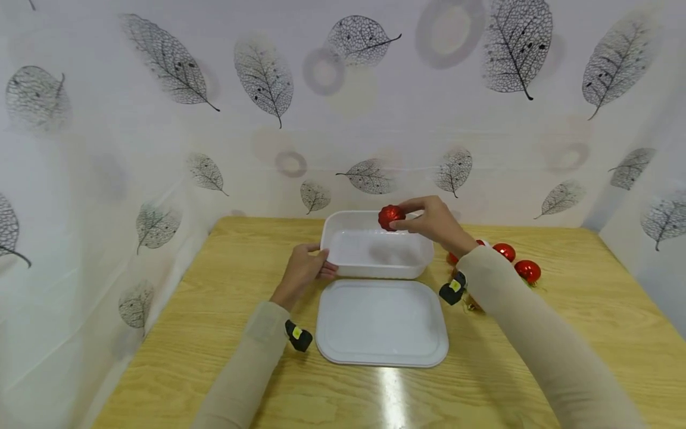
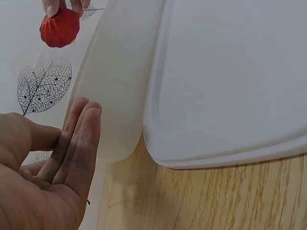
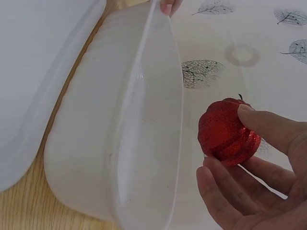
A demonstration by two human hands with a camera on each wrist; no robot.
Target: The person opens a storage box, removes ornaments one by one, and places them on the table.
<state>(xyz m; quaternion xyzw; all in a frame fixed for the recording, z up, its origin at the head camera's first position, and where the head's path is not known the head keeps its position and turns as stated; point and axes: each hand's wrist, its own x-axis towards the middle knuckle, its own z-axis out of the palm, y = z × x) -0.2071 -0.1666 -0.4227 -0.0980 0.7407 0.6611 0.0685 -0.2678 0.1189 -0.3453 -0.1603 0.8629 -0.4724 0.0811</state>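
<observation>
My right hand [image 1: 433, 225] pinches a shiny red Christmas ornament [image 1: 392, 218] between thumb and fingers, above the back right part of a white plastic container [image 1: 370, 271]. Ribs run down the ornament [image 3: 225, 132], clearly visible in the right wrist view. At the container's left front corner, my left hand [image 1: 306, 265] grips the wall, thumb at the rim and fingers against the outside. The left wrist view shows those fingers [image 2: 79, 148] lying along the outer wall. No objects show inside the container. Directly in front of it, a white lid [image 1: 382, 322] lies flat on the table.
Several more red ornaments [image 1: 527, 271] lie on the wooden table [image 1: 579, 333] at the right, partly hidden behind my right forearm. A leaf-patterned cloth [image 1: 343, 119] hangs behind the table and along its sides.
</observation>
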